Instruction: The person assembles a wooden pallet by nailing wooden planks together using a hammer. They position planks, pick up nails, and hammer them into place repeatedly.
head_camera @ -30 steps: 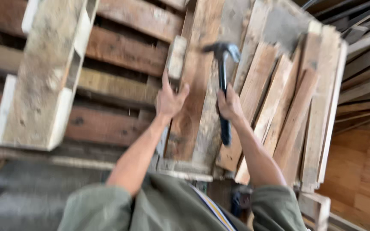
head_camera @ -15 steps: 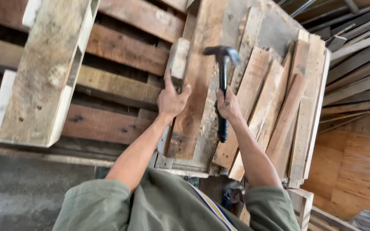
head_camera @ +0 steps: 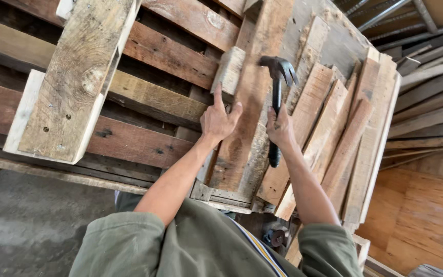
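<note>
My right hand grips the handle of a dark claw hammer, whose head is raised over a reddish-brown plank. My left hand rests flat on that plank, fingers spread, index finger pointing at a small pale wooden block just beyond it. The plank lies across a wooden pallet made of weathered slats.
Several loose boards lie stacked side by side to the right of the hammer. A wide pale board lies on the pallet at the left. Grey concrete floor is at the lower left, an orange-brown panel at the lower right.
The view has steadied and shifted slightly. My hands stay on the plank and hammer, and the hammer head sits a little lower in view than before.
</note>
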